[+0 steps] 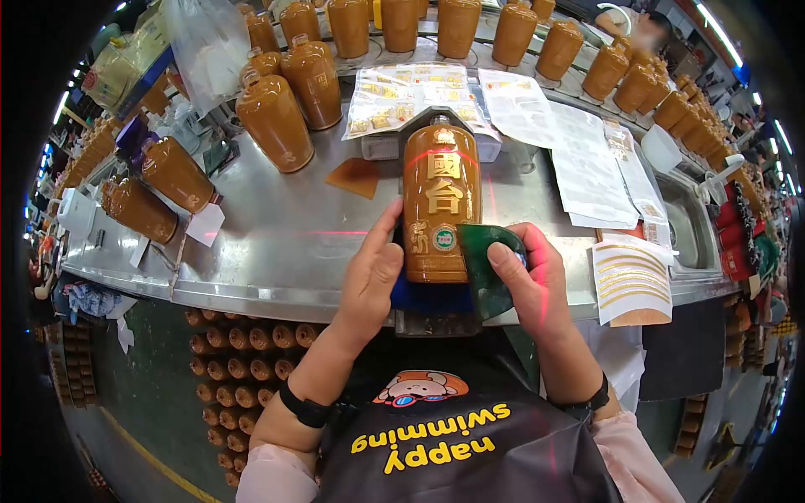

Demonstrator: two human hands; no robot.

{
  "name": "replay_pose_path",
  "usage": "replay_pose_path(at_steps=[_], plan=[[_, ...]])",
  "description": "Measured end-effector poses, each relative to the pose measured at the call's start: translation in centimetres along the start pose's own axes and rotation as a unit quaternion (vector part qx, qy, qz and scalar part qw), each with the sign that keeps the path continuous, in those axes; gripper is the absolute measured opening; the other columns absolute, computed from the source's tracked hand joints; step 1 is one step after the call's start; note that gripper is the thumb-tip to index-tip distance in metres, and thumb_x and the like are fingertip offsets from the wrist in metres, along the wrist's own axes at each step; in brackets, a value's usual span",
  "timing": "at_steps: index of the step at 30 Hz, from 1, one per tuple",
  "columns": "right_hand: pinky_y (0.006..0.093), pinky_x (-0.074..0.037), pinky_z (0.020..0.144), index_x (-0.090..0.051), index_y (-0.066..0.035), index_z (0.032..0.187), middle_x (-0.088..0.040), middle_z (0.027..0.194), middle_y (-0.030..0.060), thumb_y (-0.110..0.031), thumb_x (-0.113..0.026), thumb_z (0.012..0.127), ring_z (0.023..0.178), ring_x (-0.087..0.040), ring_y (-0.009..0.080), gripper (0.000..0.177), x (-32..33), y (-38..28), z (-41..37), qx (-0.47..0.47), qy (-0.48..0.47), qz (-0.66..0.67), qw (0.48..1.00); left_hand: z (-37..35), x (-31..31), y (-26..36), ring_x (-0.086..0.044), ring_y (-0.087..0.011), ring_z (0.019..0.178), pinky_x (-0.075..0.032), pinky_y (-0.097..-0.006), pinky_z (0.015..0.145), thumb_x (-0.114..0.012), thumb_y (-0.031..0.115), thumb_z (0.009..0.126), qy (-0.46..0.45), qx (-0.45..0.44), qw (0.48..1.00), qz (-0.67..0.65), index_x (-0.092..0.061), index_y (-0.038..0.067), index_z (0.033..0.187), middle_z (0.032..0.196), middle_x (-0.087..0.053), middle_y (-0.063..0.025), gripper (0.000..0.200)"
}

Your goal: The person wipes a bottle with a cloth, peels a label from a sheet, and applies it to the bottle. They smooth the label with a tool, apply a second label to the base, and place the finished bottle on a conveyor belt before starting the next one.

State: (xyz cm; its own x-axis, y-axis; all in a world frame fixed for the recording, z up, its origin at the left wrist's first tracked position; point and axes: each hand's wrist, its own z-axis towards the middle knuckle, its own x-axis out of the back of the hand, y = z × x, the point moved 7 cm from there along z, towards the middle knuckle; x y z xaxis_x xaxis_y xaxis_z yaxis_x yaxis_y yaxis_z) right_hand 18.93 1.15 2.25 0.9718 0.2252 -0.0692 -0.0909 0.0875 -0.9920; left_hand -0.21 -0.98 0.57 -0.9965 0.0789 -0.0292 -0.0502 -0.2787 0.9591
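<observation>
Between the two hands: one brown bottle, gold characters facing up, neck pointing away; walls opaque, contents cannot be told. Left hand unclenched, fingers extended along the bottle's left side. Right hand pinches one green sheet between thumb and fingers; the sheet overlaps the bottle's lower right and hides that edge. Dark blue material just below the bottle, between the hands.

Left of left hand, far along the worktop: two brown bottles. Beyond left hand: two larger-looking ones, others partly hidden behind; nearer, one flat brown piece. Beyond both hands: gold-sticker sheet, then a bottle row, at least six, running on rightward. Right of right hand: one sheet of gold arcs; past it, a sink. Below left hand, under the worktop: many stacked bottles, uncounted.
</observation>
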Motion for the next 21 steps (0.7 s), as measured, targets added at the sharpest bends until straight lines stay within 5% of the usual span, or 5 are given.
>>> replay_pose_path(at_steps=[7,17,21], plan=[[0.0206,-0.045,0.066,-0.060,-0.002,0.101,-0.061,0.084,-0.0014,-0.017,-0.066,0.095,0.074,-0.052,0.0038,0.017,1.0,0.1,0.2,0.004,0.006,-0.014,1.000,0.7,0.0,-1.3,-0.039,-0.0263,0.138,-0.029,-0.0359,0.113,-0.064,0.035,0.094,0.016,0.012,0.998,0.066,-0.025,-0.008,0.149,0.148,-0.040,-0.0224,0.080],[0.0178,-0.045,0.065,-0.063,-0.001,0.101,-0.062,0.083,-0.0032,-0.009,-0.067,0.093,0.074,-0.053,0.0010,0.012,3.3,-0.8,0.2,0.049,0.053,-0.005,0.997,0.9,-0.4,-0.8,-0.042,-0.0247,0.134,-0.031,-0.0354,0.112,-0.061,0.032,0.097,0.024,0.013,0.999,-0.040,-0.025,-0.008,0.148,0.145,-0.042,-0.0197,0.074],[0.0173,-0.044,0.064,-0.063,-0.001,0.101,-0.062,0.081,-0.0038,-0.008,-0.067,0.092,0.072,-0.052,0.0007,0.011,3.1,-0.3,0.2,0.024,0.027,-0.018,0.999,0.9,-0.7,-0.8,-0.041,-0.0249,0.135,-0.030,-0.0356,0.112,-0.058,0.034,0.099,0.008,0.018,0.999,0.043,-0.026,-0.009,0.148,0.145,-0.042,-0.0197,0.073]])
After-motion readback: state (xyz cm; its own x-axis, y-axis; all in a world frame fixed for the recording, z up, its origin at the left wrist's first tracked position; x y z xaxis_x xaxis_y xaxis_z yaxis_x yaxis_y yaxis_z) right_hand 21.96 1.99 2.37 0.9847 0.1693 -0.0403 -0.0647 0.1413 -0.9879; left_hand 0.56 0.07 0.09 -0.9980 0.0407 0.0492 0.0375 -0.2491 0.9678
